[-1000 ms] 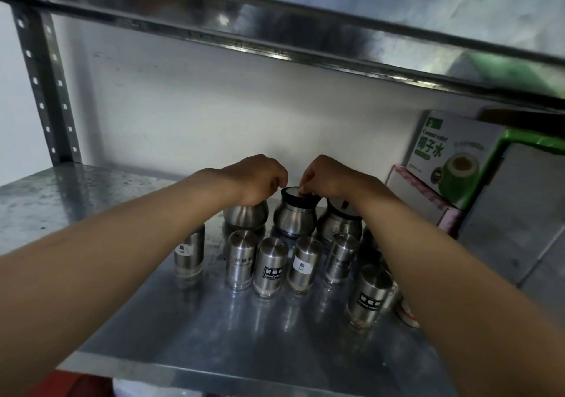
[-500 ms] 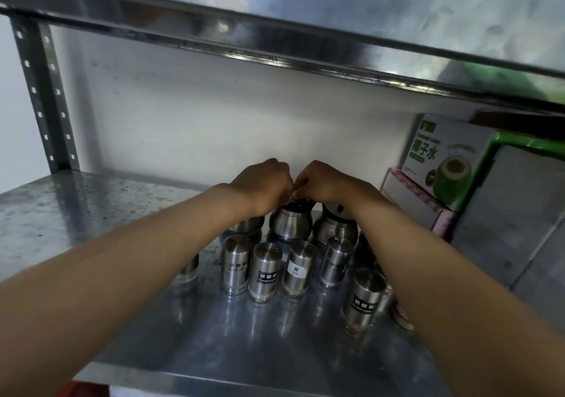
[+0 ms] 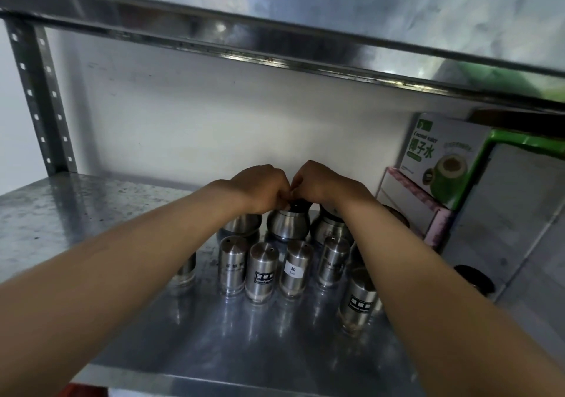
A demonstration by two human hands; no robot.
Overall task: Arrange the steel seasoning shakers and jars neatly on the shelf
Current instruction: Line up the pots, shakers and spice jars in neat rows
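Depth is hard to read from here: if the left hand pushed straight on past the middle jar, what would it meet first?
Probably the right hand, which already touches the left hand over the middle jar. Beyond both hands stands the wall.

1. There is one camera only, worn on the person's head.
2. It looks forward and a little down, into the shelf (image 3: 91, 213), toward the wall (image 3: 214, 127).
3. It is close: both forearms fill the lower corners.
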